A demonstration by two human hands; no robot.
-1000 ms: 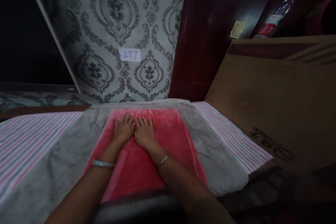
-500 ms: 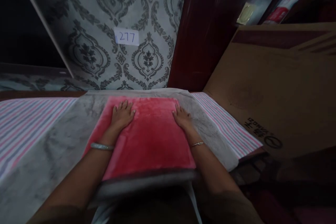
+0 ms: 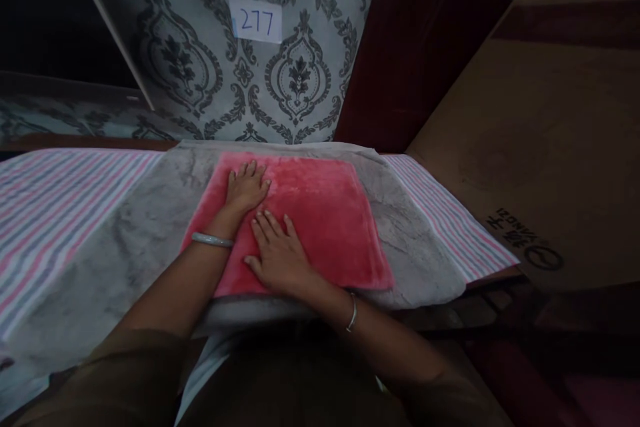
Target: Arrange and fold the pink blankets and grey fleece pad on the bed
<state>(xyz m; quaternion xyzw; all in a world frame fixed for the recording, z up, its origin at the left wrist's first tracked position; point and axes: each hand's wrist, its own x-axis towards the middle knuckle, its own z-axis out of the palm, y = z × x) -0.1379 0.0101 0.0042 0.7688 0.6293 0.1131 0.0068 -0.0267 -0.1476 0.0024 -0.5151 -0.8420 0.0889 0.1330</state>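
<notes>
"Spreading of the fingers can be seen; is anything grasped?"

"Nothing is. The left hand [image 3: 247,190] is laid palm down on the far left part of the red cloth [image 3: 333,220], and the right hand [image 3: 281,255] is laid likewise, nearer the body, by the near edge. Both are released and flat."

"Why might they be set that way?"

"Perhaps so that the cloth is steadied by one palm while another patch is pressed by the other. With flat palms, pressure is likely shared, and no crease is pinched up."

"And where is the cloth placed?"

"On the grey blanket [image 3: 423,260], which is seen around it. A soft, even base is probably given by that. Beyond the blanket, the striped sheet [image 3: 83,180] is seen at left and right."

"And the cardboard box [image 3: 550,127]?"

"It is stood at the right, well apart from the hands; why cannot be told."
</notes>
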